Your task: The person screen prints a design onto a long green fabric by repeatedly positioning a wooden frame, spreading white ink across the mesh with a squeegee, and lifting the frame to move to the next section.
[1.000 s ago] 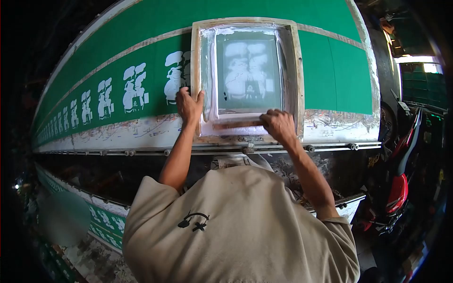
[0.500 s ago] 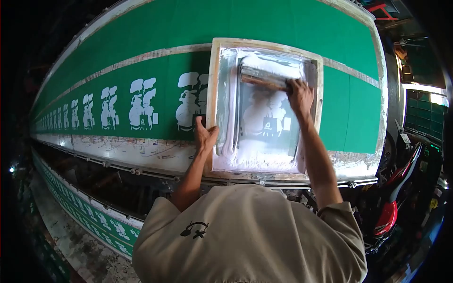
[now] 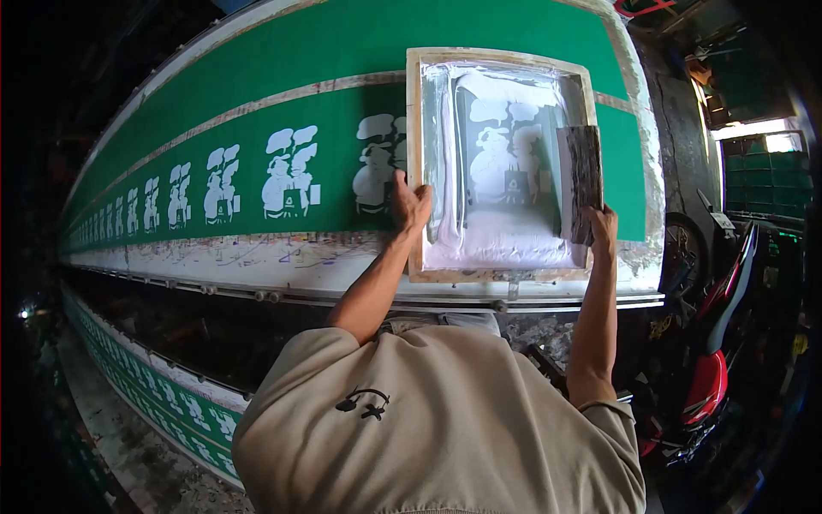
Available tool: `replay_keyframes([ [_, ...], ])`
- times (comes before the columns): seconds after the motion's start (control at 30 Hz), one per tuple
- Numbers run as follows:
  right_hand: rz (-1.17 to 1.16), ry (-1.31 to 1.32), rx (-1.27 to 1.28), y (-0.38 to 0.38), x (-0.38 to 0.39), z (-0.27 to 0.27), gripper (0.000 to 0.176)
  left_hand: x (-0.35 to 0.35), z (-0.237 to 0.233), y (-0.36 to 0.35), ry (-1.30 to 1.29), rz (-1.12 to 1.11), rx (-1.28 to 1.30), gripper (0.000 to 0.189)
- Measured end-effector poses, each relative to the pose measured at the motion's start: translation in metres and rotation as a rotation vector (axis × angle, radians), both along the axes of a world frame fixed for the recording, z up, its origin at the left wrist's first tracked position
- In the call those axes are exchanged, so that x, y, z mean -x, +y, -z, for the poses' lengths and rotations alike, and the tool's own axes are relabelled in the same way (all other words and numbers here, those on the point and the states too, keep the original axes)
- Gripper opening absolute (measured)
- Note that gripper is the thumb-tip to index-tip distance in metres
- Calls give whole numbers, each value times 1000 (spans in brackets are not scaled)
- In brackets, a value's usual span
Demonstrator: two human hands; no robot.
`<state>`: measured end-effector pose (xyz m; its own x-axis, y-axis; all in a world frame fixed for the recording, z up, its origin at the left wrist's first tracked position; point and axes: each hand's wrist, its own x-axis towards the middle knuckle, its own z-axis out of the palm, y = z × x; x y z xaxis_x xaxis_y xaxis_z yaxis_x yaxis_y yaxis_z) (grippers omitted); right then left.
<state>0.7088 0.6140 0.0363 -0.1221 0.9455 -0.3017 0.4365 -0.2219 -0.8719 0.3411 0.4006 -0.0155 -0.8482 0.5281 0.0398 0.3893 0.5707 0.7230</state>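
A wooden-framed printing screen (image 3: 501,276) lies on green fabric (image 3: 360,47), with white ink smeared along its inner edges and a figure stencil (image 3: 505,163) in its mesh. My left hand (image 3: 411,206) grips the left side of that frame, thumb upward, some fingertips hidden. In my right hand (image 3: 603,226) is a dark, worn squeegee (image 3: 580,171), held by its lower end. It stands lengthwise along the right inner side of the screen, partly over the frame. White figure prints (image 3: 291,171) run in a row across the fabric to the left.
The long table has a pale, ink-stained border (image 3: 325,261) and a metal rail (image 3: 360,299) along the near edge. Another table with green printed fabric (image 3: 163,385) stands at lower left. A red motorcycle (image 3: 706,385) is parked on the right.
The squeegee has gone from lying crosswise near the screen's far end to standing lengthwise at its right side. White ink now lies along the far end. The camera view has shifted.
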Motion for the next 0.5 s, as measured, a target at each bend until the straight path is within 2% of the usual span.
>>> replay_keyframes([
  [0.07,31,-77,-57,-13,-34,7,43,-16,-18,-14,-205,54,67,41],
  [0.1,86,-15,21,-24,-45,20,43,-18,12,-23,-109,56,-103,37],
  [0.2,32,70,93,-41,-51,12,46,-18,6,-27,6,119,100,37],
  [0.27,-67,-55,92,-35,-51,22,47,-13,5,-25,268,209,181,37],
  [0.3,-80,-59,99,-40,-48,24,47,-13,2,-23,262,198,189,37],
  [0.37,-124,-654,-347,-70,-33,26,42,-15,-11,-28,263,234,106,38],
  [0.43,-294,-926,-429,-84,29,-34,34,-25,-46,-14,9,256,-122,50],
  [0.47,-432,-851,-607,-66,46,-32,27,-17,-44,11,48,350,-226,48],
  [0.5,-604,-759,-645,-27,68,-32,23,-10,-39,36,76,444,-331,46],
])
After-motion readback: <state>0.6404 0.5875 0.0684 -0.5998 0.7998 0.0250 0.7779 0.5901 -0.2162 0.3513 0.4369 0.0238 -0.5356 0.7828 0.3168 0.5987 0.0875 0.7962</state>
